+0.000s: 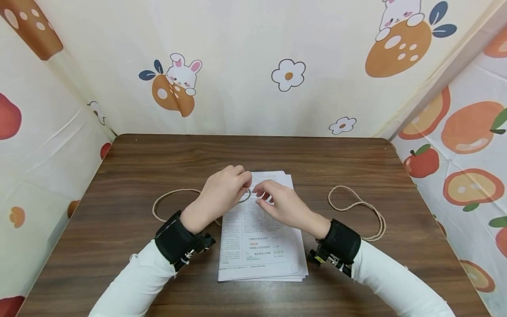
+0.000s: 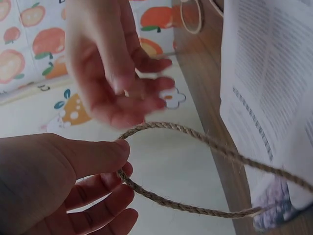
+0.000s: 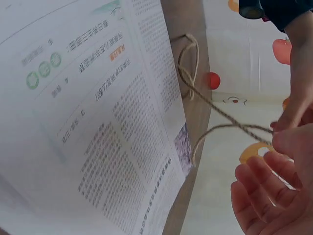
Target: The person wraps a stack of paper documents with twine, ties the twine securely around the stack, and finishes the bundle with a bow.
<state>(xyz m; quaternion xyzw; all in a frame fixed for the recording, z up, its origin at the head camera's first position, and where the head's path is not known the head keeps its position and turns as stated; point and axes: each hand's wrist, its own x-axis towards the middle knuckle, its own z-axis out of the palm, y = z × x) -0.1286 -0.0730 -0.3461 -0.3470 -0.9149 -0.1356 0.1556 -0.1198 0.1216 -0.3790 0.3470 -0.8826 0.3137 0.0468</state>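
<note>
One bight of brown twine [image 2: 178, 129] is over the newspaper stack [image 1: 261, 246], pinched between the thumb and fingers of the left hand [image 1: 223, 189]. The right hand [image 1: 287, 204] is just beside it, fingers bent and apart around nothing visible; whether a fingertip touches the twine cannot be told. More twine curves left of the stack, and a twine coil [image 1: 381, 220] lies to its right. All rest on a dark wood-grain table [image 1: 158, 158]. Behind hangs a cream backdrop [image 1: 237, 88] with rabbits and white flowers; a fruit-print sheet [image 1: 471, 163] flanks the right.
</note>
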